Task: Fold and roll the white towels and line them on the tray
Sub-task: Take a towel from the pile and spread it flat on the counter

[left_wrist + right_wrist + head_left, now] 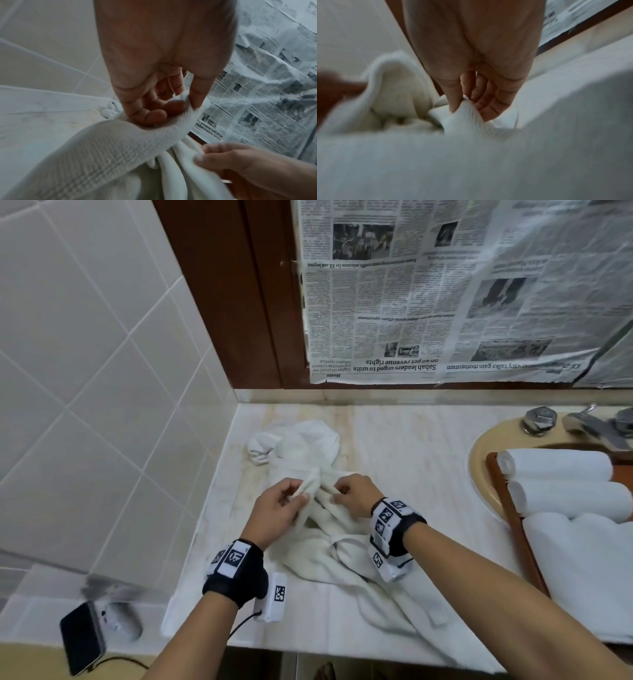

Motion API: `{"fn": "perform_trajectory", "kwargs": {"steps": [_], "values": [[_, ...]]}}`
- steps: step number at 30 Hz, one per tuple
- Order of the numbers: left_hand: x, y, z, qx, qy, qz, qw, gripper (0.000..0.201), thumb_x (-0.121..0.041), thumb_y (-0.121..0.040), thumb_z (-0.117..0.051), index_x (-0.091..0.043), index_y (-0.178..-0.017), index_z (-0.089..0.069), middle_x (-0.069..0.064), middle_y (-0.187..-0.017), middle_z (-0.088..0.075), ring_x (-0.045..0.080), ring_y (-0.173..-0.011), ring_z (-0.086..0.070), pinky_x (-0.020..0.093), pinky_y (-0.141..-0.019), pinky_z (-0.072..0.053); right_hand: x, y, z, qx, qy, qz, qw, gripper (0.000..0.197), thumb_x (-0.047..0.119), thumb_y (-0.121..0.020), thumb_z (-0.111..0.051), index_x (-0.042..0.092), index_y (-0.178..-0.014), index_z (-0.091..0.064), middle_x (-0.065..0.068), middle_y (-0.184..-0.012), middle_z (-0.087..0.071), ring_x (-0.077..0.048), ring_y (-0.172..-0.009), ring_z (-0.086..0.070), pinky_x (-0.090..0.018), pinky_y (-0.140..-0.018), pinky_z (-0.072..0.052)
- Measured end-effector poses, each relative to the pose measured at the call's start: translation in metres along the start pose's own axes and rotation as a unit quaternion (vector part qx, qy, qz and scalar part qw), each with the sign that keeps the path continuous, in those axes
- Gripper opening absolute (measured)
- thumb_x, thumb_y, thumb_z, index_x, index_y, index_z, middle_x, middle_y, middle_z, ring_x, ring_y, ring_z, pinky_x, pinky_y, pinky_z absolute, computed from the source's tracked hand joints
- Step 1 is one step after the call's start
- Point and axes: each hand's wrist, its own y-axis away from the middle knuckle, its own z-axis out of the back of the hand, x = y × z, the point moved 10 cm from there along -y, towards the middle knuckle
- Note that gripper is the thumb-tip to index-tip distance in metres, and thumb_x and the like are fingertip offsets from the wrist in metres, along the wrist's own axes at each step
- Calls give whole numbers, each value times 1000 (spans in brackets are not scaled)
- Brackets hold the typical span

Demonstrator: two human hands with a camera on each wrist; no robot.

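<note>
White towel (308, 529), crumpled on counter (411, 440), at nine o'clock of tray (513, 508). Left hand (279, 508) pinched its ribbed hem; right hand (356, 494), at three o'clock of it, pinched another fold. Risk: mismatched corners, so spreading would twist it, or drag its tail off the counter.

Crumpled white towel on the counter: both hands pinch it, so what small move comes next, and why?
Probably draw the left hand and right hand apart to spread the crumpled white towel flat: both pinch its edge close together, and it lies bunched on the marble counter.
</note>
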Motion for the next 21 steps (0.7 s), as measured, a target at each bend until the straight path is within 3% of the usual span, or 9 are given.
{"fn": "perform_trajectory", "kwargs": {"steps": [2, 5, 8, 10, 12, 14, 16, 19, 21], "values": [[3, -1, 13, -24, 10, 8, 1000, 18, -37, -83, -68, -30, -99, -70, -3, -78, -65, 18, -67, -54, 32, -61, -46, -4, 8, 21, -41, -58, 12, 997, 12, 22, -87, -70, 14, -79, -66, 0, -77, -62, -18, -76, -56, -12, -57, -35], [4, -1, 32, -51, -1, 12, 999, 14, -32, -88, -69, -29, -102, -69, 0, -87, -69, 19, -69, -59, 30, -61, -48, -4, 39, 64, -90, -138, 51, 985, 11, 23, -85, -72, 18, -77, -67, 4, -72, -64, -12, -69, -56, -22, -63, -41], [-8, 0, 40, -53, 15, -3, 998, 12, -22, -93, -68, -23, -105, -70, -3, -91, -69, 16, -69, -61, 25, -58, -48, -13, 85, 104, -118, -217, 70, 967, 16, 21, -78, -70, 11, -71, -60, -10, -67, -57, -13, -65, -51, -28, -62, -39], [-13, 2, 35, -36, 34, 1, 999, 13, -19, -94, -67, -20, -106, -70, 0, -92, -67, 16, -70, -60, 25, -58, -48, -28, 112, 108, -50, -256, 36, 965, 28, 17, -81, -70, 5, -66, -49, -12, -63, -44, -17, -64, -47, -30, -60, -38], [-11, 3, 18, 0, 39, 16, 999, 11, -16, -93, -68, -19, -103, -70, 0, -89, -65, 16, -68, -57, 24, -58, -46, -54, 127, 91, 36, -196, -45, 979, 33, 23, -88, -70, 9, -66, -50, -3, -63, -52, -21, -63, -56, -32, -58, -47], [-6, 4, -8, 54, 0, 20, 998, 8, -17, -91, -69, -22, -97, -71, -5, -87, -66, 13, -68, -58, 22, -60, -45, -81, 121, 102, -49, -51, -96, 993, 34, 45, -86, -69, 14, -81, -58, -1, -81, -64, -21, -74, -63, -36, -68, -52], [-2, 10, -43, 131, -32, 12, 991, 8, -17, -90, -67, -22, -96, -71, -11, -87, -68, 8, -73, -60, 19, -66, -45, -82, 104, 101, -111, -26, -105, 988, 46, 57, -82, -68, 23, -111, -58, 0, -109, -57, -20, -94, -59, -37, -86, -49], [3, 13, -79, 185, -33, 17, 982, 9, -22, -90, -66, -24, -97, -71, -12, -92, -70, 5, -78, -62, 19, -70, -46, -62, 67, 45, 16, -51, -78, 996, 74, 56, -82, -70, 36, -145, -37, -2, -132, -44, -25, -117, -53, -41, -102, -44], [7, -1, -70, 104, -44, 21, 993, 12, -34, -87, -67, -31, -98, -71, -11, -95, -70, 7, -82, -63, 23, -75, -48, -53, 54, 12, 85, 92, -48, 991, 73, 55, -84, -66, 41, -148, -32, -5, -137, -41, -29, -122, -48, -46, -102, -43]]}}
